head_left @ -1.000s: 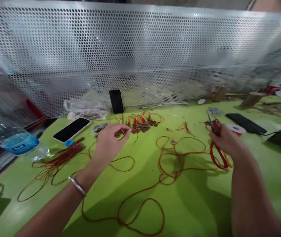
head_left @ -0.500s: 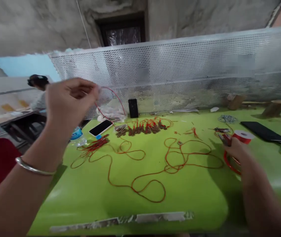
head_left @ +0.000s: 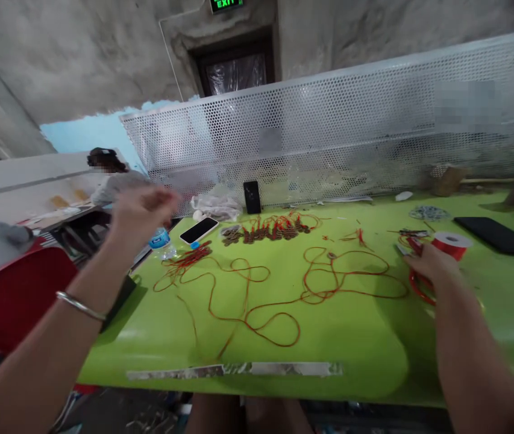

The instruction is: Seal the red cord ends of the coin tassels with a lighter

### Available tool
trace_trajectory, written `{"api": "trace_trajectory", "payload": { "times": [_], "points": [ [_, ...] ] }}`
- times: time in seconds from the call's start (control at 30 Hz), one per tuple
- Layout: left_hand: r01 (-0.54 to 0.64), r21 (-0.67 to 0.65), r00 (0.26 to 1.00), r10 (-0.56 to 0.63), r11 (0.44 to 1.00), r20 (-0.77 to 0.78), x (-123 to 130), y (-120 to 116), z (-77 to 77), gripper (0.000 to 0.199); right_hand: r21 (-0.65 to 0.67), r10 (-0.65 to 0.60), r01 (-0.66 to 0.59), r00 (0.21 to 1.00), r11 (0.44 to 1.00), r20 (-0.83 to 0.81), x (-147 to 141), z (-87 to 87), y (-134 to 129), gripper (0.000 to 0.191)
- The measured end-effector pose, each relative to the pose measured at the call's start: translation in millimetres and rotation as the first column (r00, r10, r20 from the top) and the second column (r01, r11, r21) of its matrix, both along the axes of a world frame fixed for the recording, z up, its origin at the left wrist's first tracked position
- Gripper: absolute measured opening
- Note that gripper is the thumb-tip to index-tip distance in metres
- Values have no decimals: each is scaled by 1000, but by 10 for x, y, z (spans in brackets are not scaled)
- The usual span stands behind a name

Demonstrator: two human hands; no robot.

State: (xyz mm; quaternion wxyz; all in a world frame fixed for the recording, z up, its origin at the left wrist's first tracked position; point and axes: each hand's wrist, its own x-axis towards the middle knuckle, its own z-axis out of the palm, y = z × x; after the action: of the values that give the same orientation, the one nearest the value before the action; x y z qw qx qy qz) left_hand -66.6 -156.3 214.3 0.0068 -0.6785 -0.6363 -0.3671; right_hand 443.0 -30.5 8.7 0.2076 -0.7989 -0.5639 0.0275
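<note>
A long red cord [head_left: 257,301] lies in loose loops and tangles over the green table [head_left: 356,355], thin and bright against the surface, one strand running toward the near edge. The left hand [head_left: 141,211] is raised well above the table's left end, wrist bent, a metal bangle [head_left: 80,305] on the forearm, fingers [head_left: 161,199] drawn together as if pinching something fine — the hand is blurred, so whether it actually holds cord cannot be told. Just beyond those fingers stand a water bottle [head_left: 161,242] and a white-edged phone [head_left: 199,229] lying face up. The right hand [head_left: 432,268] rests low on the table with its fingers curled around the red handles of a pair of scissors [head_left: 414,274], the loop of one handle showing below the palm and the blades pointing away from the person. Right beside its fingertips sits a red spool [head_left: 451,244] with a white top (touching or not is unclear). Further out from both hands lies a row of small brown pieces strung with red cord [head_left: 268,230], a dark phone [head_left: 252,197] propped against the perforated metal screen [head_left: 351,120], and another dark phone [head_left: 498,236] flat past the spool. Another person [head_left: 112,181] sits at a table off to the left.
</note>
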Motion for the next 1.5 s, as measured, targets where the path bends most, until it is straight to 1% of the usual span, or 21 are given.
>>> {"api": "trace_trajectory", "payload": {
  "times": [0.07, 0.13, 0.17, 0.2, 0.27, 0.3, 0.33, 0.4, 0.47, 0.53, 0.6, 0.67, 0.77, 0.83, 0.87, 0.97, 1.07, 1.13, 1.23, 1.33, 1.5],
  "points": [
    [66, -157, 996, -74, 985, -44, 124, -45, -411, 28, -42, 57, -57, 998, 997, 11, -68, 48, -26, 30],
    [185, -414, 969, -236, 891, -76, 250, -158, -798, 23, -59, 153, -153, 988, 986, -1, -170, 70, -42, 27],
    [256, -514, 942, -330, 818, -57, 308, -238, -965, 21, -58, 206, -207, 978, 977, -12, -234, 71, -45, 22],
    [297, -585, 917, -395, 755, -45, 361, -327, -1107, 19, -50, 272, -273, 962, 961, -22, -304, 65, -47, 19],
    [309, -665, 901, -433, 680, -25, 459, -507, -1319, 13, -32, 385, -386, 923, 922, -31, -461, 42, -53, 16],
    [278, -663, 915, -402, 695, -37, 509, -580, -1395, 11, -25, 439, -440, 898, 898, -34, -542, 28, -58, 16],
    [250, -644, 935, -352, 723, -32, 564, -632, -1456, 10, -21, 512, -513, 858, 858, -40, -622, 16, -66, 16],
    [278, -631, 945, -325, 724, 43, 697, -653, -1552, 9, -30, 617, -618, 786, 785, -52, -765, -2, -84, 16],
    [335, -623, 937, -319, 707, 142, 871, -557, -1636, 8, -45, 683, -687, 727, 726, -72, -873, -10, -102, 17],
    [391, -601, 920, -304, 698, 246, 1089, -365, -1715, 9, -70, 705, -712, 702, 699, -96, -937, -6, -119, 19],
    [439, -574, 897, -298, 692, 327, 1348, -118, -1780, 10, -83, 703, -715, 699, 695, -132, -961, 8, -141, 19],
    [521, -544, 849, -330, 657, 413, 1639, 135, -1817, 7, -51, 705, -725, 682, 687, -195, -952, 29, -167, 19],
    [691, -451, 711, -418, 565, 565, 2065, 450, -1794, 9, 45, 696, -726, 637, 686, -332, -882, 63, -189, 19],
    [755, -408, 641, -445, 514, 626, 2261, 606, -1716, 8, 100, 643, -671, 641, 735, -420, -796, 82, -181, 18],
    [760, -403, 637, -457, 511, 621, 2311, 674, -1661, 7, 120, 603, -626, 655, 770, -456, -743, 89, -171, 18],
    [690, -386, 715, -492, 612, 497, 2229, 872, -1472, 9, 148, 470, -465, 721, 873, -509, -566, 108, -136, 17],
    [549, -325, 817, -415, 770, 400, 1873, 1053, -1364, 17, 154, 350, -316, 808, 936, -474, -438, 130, -71, 14],
    [456, -326, 878, -360, 828, 315, 1586, 1121, -1389, 18, 137, 279, -243, 871, 960, -405, -406, 139, 24, 9],
    [369, -355, 928, -318, 859, 196, 1213, 1099, -1541, 22, 48, 238, -233, 944, 971, -227, -421, 125, 250, 5],
    [340, -372, 939, -293, 864, 177, 942, 973, -1690, 26, -64, 235, -240, 968, 969, -88, -471, 72, 479, 10],
    [330, -357, 942, -279, 874, 187, 610, 778, -1698, 28, -97, 182, -183, 983, 978, -16, -585, -6, 631, 8]
  ]
}}
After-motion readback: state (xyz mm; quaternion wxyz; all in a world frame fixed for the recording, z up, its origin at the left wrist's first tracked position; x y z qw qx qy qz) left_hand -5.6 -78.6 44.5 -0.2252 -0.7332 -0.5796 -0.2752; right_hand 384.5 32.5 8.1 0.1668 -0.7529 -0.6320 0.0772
